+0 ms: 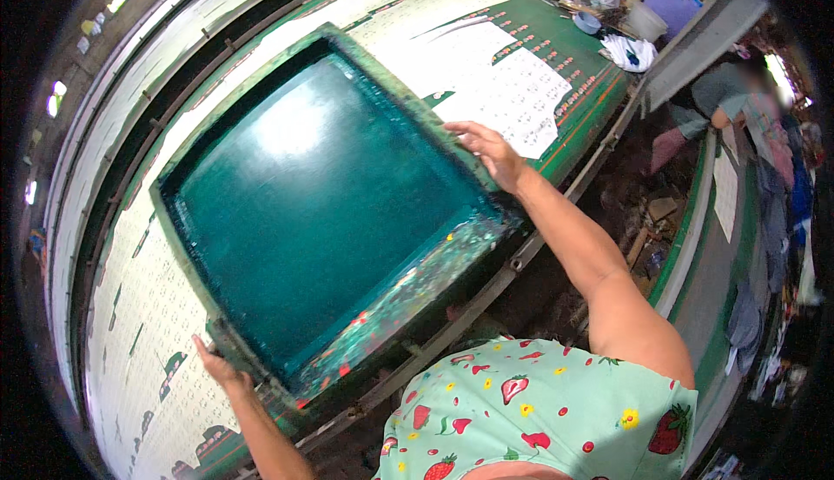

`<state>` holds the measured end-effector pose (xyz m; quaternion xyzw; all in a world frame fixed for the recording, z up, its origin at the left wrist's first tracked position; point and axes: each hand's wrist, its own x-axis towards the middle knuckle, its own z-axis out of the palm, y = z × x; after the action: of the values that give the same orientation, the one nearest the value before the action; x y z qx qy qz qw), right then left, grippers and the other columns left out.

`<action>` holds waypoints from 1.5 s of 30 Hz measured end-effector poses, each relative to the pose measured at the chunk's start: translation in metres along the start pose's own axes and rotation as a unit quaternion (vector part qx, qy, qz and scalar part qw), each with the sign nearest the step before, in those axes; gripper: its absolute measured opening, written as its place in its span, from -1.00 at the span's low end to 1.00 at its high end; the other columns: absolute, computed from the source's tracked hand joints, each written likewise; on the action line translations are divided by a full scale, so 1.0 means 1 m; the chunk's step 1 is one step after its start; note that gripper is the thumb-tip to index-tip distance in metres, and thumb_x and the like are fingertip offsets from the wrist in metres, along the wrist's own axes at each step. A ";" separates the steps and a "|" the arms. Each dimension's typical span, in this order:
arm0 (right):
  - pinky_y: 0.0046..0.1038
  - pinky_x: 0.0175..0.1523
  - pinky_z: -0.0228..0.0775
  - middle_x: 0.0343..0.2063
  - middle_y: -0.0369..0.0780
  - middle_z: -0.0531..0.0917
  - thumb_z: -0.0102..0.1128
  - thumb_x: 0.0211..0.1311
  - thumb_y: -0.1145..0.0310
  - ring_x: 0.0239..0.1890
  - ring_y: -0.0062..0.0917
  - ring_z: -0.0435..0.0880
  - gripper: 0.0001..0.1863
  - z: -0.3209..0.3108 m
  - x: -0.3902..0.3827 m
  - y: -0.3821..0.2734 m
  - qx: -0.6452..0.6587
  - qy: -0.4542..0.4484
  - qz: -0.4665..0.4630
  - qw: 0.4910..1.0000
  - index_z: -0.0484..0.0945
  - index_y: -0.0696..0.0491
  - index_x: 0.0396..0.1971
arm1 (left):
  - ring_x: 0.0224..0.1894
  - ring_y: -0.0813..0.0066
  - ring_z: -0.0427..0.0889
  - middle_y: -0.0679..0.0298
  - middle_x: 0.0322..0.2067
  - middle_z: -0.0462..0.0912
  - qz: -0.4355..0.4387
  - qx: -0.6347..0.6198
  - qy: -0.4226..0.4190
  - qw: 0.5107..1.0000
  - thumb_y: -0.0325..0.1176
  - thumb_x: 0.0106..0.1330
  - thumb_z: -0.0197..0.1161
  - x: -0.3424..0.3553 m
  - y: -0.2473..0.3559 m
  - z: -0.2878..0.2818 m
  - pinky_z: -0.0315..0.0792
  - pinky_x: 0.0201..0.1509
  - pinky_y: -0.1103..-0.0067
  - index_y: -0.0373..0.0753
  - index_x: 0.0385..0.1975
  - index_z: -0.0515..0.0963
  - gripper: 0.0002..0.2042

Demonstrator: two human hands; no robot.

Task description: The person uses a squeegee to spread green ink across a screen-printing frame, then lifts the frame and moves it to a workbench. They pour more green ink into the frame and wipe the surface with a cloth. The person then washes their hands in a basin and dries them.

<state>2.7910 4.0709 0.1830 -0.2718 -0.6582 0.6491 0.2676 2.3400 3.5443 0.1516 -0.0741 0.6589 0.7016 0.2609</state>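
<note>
A large screen-printing frame [408,282] with a taut dark teal mesh lies on the long printing table, its rim stained with green and specks of red and yellow paint. My right hand [491,154] is at the frame's right side, its stretched, slightly bent fingers touching the outer rim. Down at the lower left side, my left hand [224,371] has its fingers straight and its thumb apart, close against the rim. Neither hand visibly wraps round the frame. Pale printed fabric [130,324] spreads beneath and beyond it.
A metal rail [486,293] runs along the table's near edge. White printed sheets [521,102] lie to the right of the frame. Farther right stand a purple bucket [673,6] and a crumpled white cloth [629,52]. Another person [738,98] is beside a second table.
</note>
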 end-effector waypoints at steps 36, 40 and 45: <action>-0.09 0.65 0.16 0.47 -0.06 0.51 0.23 0.58 0.22 0.54 -0.15 0.42 -0.43 -0.146 0.002 0.058 -0.266 0.043 -0.035 0.962 0.51 0.04 0.50 | -0.32 0.49 0.53 0.28 -0.40 0.70 0.181 0.075 0.084 0.977 0.01 0.70 0.16 -0.065 -0.058 0.157 0.43 -0.14 0.44 -0.42 -0.35 0.72 -0.45; -0.07 0.56 0.32 0.32 -0.04 0.64 0.47 0.30 0.34 0.45 -0.08 0.54 -0.50 -0.049 -0.050 0.005 -0.382 -0.096 -0.190 0.899 0.69 0.01 0.25 | -0.35 0.47 0.47 0.28 -0.48 0.63 0.199 0.130 0.094 0.967 0.10 0.68 0.14 -0.051 -0.055 0.140 0.36 -0.21 0.37 -0.43 -0.45 0.66 -0.37; -0.01 0.41 0.50 0.16 -0.07 0.72 0.64 -0.09 0.46 0.31 -0.01 0.66 -0.38 0.029 -0.118 -0.010 -0.386 -0.292 -0.251 0.838 0.74 0.01 0.11 | -0.38 0.34 0.46 0.11 -0.56 0.57 0.182 0.168 0.119 0.962 0.21 0.62 0.16 -0.034 -0.093 0.144 0.37 -0.21 0.23 -0.46 -0.52 0.62 -0.28</action>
<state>2.8539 3.9669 0.1926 0.0238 -0.9487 0.3021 0.0900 2.4468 3.6732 0.1023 0.0094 0.7956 0.6031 0.0572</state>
